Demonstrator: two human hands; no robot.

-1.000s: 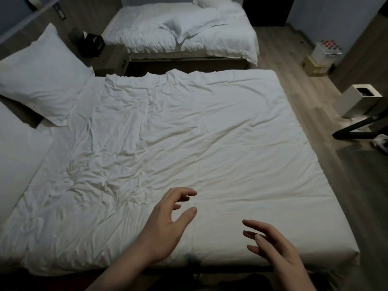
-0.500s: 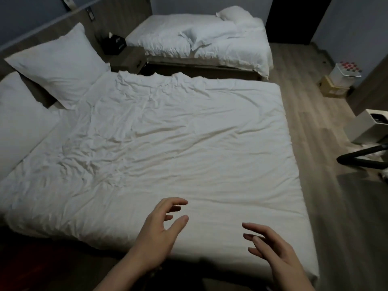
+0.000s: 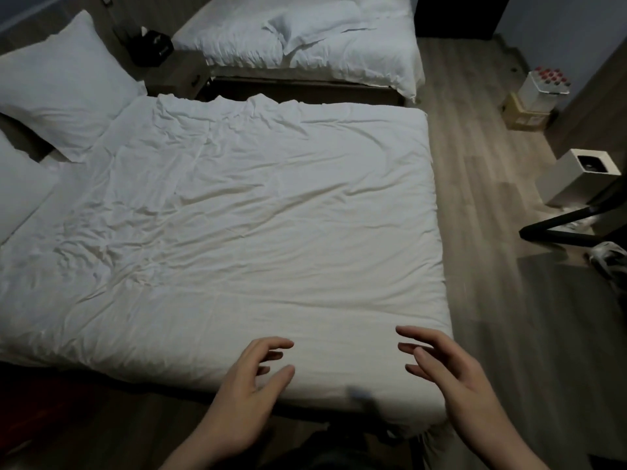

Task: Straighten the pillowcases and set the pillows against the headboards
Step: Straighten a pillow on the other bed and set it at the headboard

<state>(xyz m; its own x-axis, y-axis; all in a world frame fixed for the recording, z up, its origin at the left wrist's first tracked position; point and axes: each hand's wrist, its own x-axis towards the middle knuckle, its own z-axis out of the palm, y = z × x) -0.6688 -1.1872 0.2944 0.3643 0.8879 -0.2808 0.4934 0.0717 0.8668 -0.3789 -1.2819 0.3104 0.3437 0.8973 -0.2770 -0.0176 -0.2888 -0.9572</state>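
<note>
Two white pillows [image 3: 64, 86] [image 3: 20, 184] lean upright, apparently against the headboard [image 3: 20, 130]; a third pillow [image 3: 315, 25] lies flat well beyond it.

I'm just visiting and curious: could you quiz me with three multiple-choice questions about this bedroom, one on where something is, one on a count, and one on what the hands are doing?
1. Where does the loose pillow on the far bed lie?
A. on its duvet
B. on the floor
C. on the nightstand

2. How many pillows stand at the near bed's headboard?
A. none
B. two
C. four

3. What do the left hand and right hand hold?
A. a pillow
B. the duvet's edge
C. nothing

Answers: 1 A, it rests mid-bed on the cover. 2 B, one upright pillow and one at the frame's edge. 3 C, both hover with loose fingers.
</note>
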